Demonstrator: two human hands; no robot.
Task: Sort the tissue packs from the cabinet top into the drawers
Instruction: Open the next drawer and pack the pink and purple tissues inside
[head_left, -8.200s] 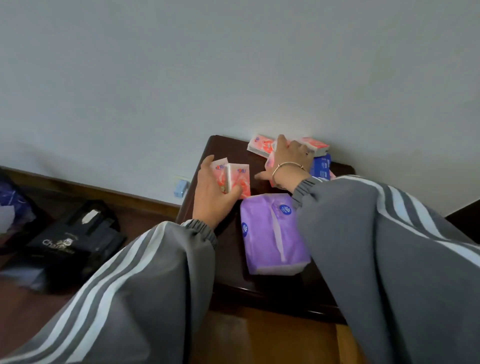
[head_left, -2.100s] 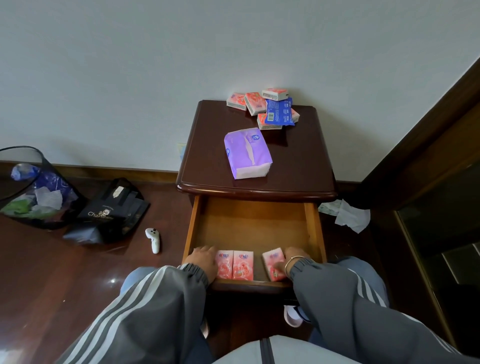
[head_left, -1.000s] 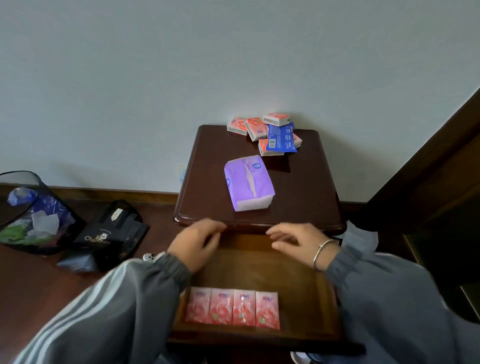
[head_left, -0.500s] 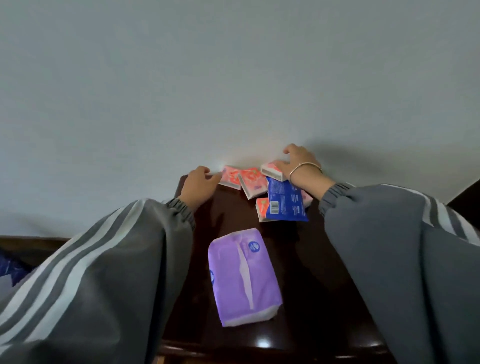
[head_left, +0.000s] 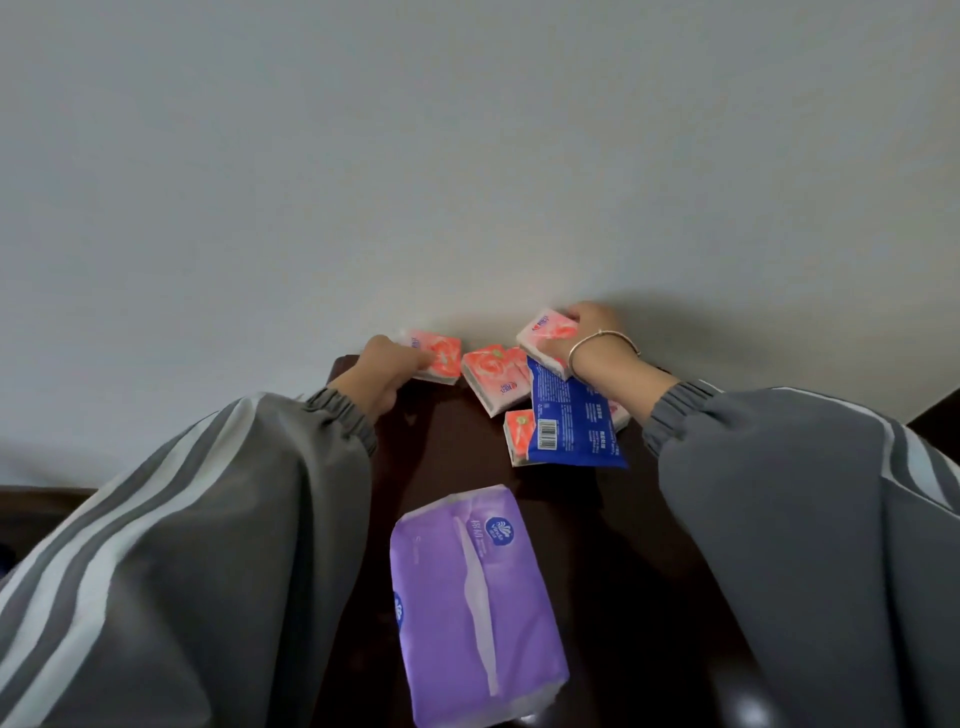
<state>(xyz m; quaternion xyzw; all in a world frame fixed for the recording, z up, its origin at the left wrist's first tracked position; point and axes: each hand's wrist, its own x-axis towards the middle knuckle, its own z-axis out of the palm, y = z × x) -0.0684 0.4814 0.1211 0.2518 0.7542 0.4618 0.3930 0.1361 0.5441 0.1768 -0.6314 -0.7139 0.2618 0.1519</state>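
I see bare cabinet top (head_left: 457, 457) between my left hand (head_left: 382, 371) and right hand (head_left: 592, 338). Just nearer than my right wrist, the blue pack (head_left: 576, 421) overlaps pink packs. The purple pack (head_left: 472, 603) blocks the near middle; beyond my fingers stands the wall (head_left: 467, 156).

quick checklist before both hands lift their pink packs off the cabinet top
1. Left hand grips the far-left pink pack: ok.
2. Right hand grips the raised pink pack: ok.
3. Middle pink pack free of both hands: ok.
4. Blue pack overlaps another pink pack, could shift: not ok.
5. Purple pack out of the way: ok.
6. Drawer open: cannot tell, out of view.
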